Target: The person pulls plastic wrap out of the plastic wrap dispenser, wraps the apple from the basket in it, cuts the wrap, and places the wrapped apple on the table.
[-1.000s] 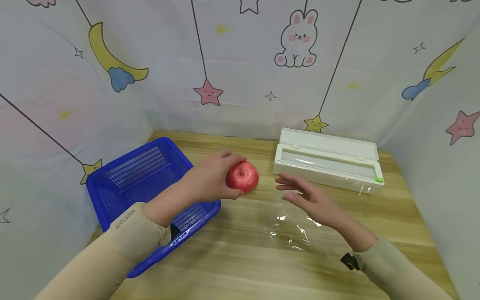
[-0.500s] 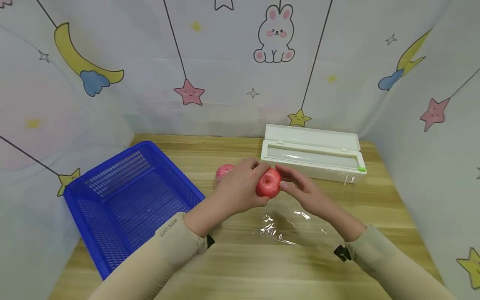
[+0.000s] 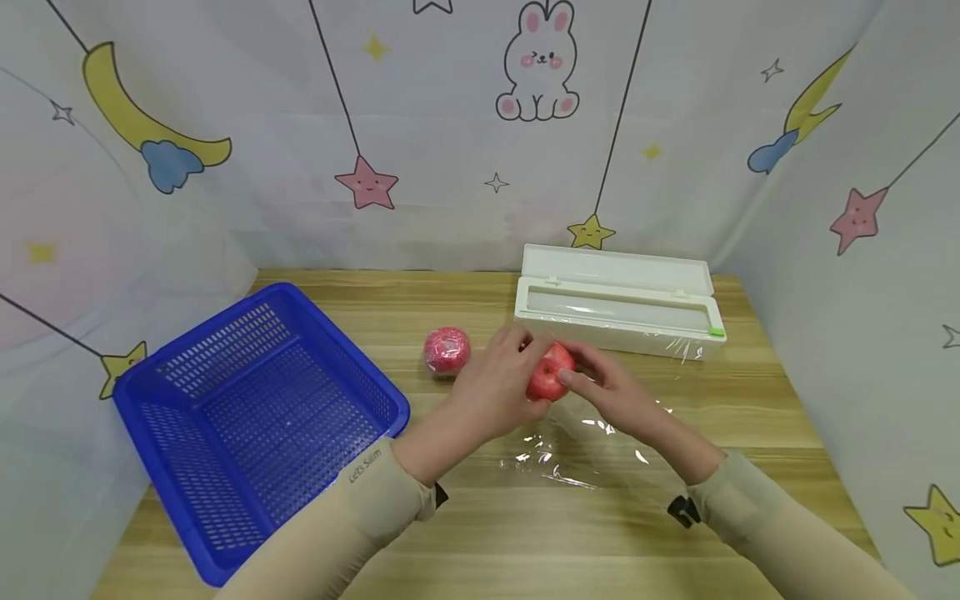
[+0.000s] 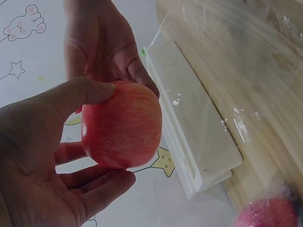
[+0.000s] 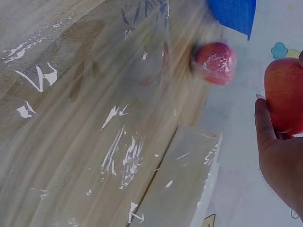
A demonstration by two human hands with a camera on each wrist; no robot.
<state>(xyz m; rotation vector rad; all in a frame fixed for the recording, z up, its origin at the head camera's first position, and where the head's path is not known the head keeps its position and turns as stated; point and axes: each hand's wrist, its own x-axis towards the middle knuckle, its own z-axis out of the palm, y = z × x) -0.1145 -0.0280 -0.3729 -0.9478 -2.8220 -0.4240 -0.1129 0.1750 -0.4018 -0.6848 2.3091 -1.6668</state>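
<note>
Glossy clear film, smooth shiny apple, wood-grain table.
We see plastic basket, smooth plastic box, matt cloth sleeves.

Head cam loses part of the bare apple behind the left hand, and the right wrist view chops that apple off at its edge. Left wrist view cuts off the film-wrapped apple down in the corner, and honestly can't trace where the cling film ends.

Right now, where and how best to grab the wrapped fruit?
I'd take the wrapped fruit round its widest sides, from above. It's roundish and sits on the table; its top shows unobstructed in the head view, while the blue basket and left hand flank it.
</note>
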